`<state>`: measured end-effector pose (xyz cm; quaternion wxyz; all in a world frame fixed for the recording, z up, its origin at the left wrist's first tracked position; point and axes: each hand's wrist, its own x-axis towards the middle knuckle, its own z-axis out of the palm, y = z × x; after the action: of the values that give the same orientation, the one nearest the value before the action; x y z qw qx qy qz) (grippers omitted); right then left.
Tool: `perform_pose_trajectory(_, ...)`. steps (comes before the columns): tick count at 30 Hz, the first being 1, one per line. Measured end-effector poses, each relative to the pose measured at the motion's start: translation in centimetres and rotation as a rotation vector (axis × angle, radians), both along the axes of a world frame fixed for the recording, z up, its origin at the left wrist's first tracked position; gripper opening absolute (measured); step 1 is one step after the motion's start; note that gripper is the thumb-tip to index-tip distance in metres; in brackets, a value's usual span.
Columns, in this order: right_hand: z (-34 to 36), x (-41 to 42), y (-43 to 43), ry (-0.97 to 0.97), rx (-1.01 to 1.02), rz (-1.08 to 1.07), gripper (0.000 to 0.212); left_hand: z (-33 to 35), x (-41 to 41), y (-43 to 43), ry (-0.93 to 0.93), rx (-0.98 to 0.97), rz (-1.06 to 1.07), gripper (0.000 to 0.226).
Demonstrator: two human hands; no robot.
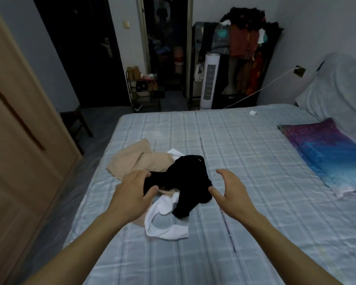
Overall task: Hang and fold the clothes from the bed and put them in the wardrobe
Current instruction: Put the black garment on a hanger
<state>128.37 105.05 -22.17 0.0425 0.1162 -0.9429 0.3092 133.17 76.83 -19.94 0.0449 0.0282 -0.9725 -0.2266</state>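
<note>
Black garment (185,177) heaped lower centre on the bed (245,161), tangled with a white top (164,223) and beige piece (140,159). Left hand (134,188) pinching its edge, right hand (228,186) spread wide, empty. Barely started tbh: nothing folded yet.

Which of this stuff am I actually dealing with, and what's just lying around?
Job: black garment, white garment, beige garment on the bed; wooden doors, likely the wardrobe.
Lying about: patterned pillow, tower fan, clothes rack, shoe rack.
</note>
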Motion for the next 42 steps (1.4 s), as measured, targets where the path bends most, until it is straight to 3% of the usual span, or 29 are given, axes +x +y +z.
perform_pose_trajectory(3,-0.2,-4.0,-0.2,-0.001,0.012,-0.001,0.054,-0.6,-3.9,0.3,0.010,0.004,-0.034,0.075)
perform_pose_trajectory(7,-2.6,-10.1,-0.3,-0.032,0.002,-0.030,0.058,-3.8,-10.3,0.6,-0.026,0.020,-0.064,0.067)
perform_pose_trajectory(10,-6.6,-14.1,-0.2,-0.104,0.016,-0.043,0.056,-7.5,-15.0,1.4,-0.075,0.042,-0.083,0.069)
perform_pose_trajectory(15,-14.2,-19.6,0.2,-0.215,0.035,-0.070,0.049,-15.0,-22.0,3.1,-0.159,0.055,-0.140,0.048)
perform_pose_trajectory(25,-28.9,-30.8,0.0,-0.332,0.000,-0.147,0.046,-28.3,-38.3,5.7,-0.202,-0.099,-0.275,0.050)
perform_pose_trajectory(29,-34.3,-35.2,-1.1,-0.415,0.017,-0.186,0.062,-31.2,-44.4,6.1,-0.148,-0.244,-0.308,0.052)
perform_pose_trajectory(32,-37.8,-37.3,-1.8,-0.563,0.023,-0.212,0.081,-33.7,-48.3,6.0,-0.210,-0.309,-0.296,0.063)
perform_pose_trajectory(37,-41.1,-39.1,-2.0,-0.638,-0.051,-0.337,0.108,-37.2,-51.7,7.1,-0.358,-0.070,-0.225,0.079)
perform_pose_trajectory(42,-41.7,-39.4,-1.9,-0.570,-0.143,-0.299,0.050,-38.9,-50.4,7.7,-0.213,-0.140,-0.234,0.038)
